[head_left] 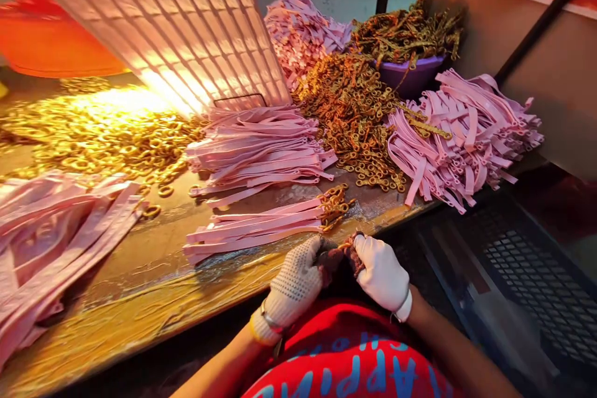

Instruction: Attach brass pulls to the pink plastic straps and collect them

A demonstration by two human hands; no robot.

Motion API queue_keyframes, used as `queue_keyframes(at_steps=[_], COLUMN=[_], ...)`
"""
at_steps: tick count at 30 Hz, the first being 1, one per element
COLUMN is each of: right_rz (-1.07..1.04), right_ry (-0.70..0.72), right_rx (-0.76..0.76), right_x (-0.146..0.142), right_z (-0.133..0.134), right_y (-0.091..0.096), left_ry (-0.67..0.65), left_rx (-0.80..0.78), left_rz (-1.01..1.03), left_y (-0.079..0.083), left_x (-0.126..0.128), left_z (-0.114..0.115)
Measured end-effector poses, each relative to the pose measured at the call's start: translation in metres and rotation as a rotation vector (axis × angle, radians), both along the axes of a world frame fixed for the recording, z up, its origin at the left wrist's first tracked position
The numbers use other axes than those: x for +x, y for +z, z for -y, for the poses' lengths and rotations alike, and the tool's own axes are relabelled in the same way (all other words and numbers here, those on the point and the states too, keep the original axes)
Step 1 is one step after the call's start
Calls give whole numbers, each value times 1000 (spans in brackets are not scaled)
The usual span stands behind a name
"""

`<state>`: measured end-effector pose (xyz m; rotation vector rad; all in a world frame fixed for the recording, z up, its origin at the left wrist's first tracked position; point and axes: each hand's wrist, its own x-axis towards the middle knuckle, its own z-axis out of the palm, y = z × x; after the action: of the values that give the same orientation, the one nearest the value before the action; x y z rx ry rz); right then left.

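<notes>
My left hand [298,280], in a knitted glove with dark dots and brown fingertips, is closed just beyond the table's front edge; what its fingers grip is hidden. Close beside it, my right hand [380,270] in a white glove with brown fingertips pinches a small gold-coloured chain piece [345,245]. That piece spans the gap between the two hands. On the table just beyond them lies a small row of pink straps [261,227], with gold chain pieces [334,206] at their right ends. A thicker bundle of pink straps [261,146] lies behind that row.
Gold rings [107,137] are heaped at left under a bright light and a slatted pink panel [186,18]. Chain pieces [354,112] pile up mid-table, before a purple basin [410,71]. More straps lie left [51,230] and right [471,130]. A dark crate [532,273] stands below right.
</notes>
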<state>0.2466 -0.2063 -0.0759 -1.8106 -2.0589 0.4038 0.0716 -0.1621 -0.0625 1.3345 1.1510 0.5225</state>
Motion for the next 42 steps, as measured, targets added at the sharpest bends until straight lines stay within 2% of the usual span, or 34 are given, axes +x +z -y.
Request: queue_keyframes(at_steps=[3, 6, 10, 12, 14, 15, 16, 17, 19, 20, 22, 25, 27, 30, 34, 39, 42], right_rz=[148, 185, 7, -164, -292, -320, -330, -334, -342, -342, -328, -283, -244, -200, -214, -428, -523], right_ry=[204, 313, 166, 79, 32, 10, -14, -41, -100, -123, -138, -118, -93, -60, -39, -69, -88], right_rx=[-5, 32, 232, 223, 140, 118, 120, 142, 209, 239, 268, 286, 329, 347, 243, 197, 197], right_x=[8, 8, -6, -12, -12, -10, -6, -1, 10, 16, 25, 33, 36, 37, 39, 41, 41], right_z=[-10, -14, -9, -7, -10, -14, -19, -25, -38, -45, -58, -75, -83, -91, -101, -112, -113], right_y=[11, 18, 15, 11, 10, 11, 12, 14, 17, 17, 12, -4, -17, -29, -29, -27, -31], left_ry=[-42, -114, -1, 83, 104, 70, 16, -34, -94, -71, -17, -31, -82, -129, -173, -291, -354], left_rx=[103, -47, -387, -490, -545, -507, -384, -189, 300, 476, 632, 722, 745, 752, 786, 895, 881], left_rz=[-43, 84, 423, 481, 444, 394, 307, 194, -93, -201, -328, -474, -573, -708, -788, -784, -747], left_y=[7, 4, -1, 0, 4, 6, 9, 11, 16, 18, 18, 9, 0, -10, -16, -25, -29], left_x=[-8, -10, -1, 4, 8, 8, 6, 4, -2, -5, -8, -5, 2, 12, 12, -4, -12], left_z=[0, -1, -4, -8, -17, -25, -36, -50, -86, -107, -147, -192, -205, -208, -205, -204, -204])
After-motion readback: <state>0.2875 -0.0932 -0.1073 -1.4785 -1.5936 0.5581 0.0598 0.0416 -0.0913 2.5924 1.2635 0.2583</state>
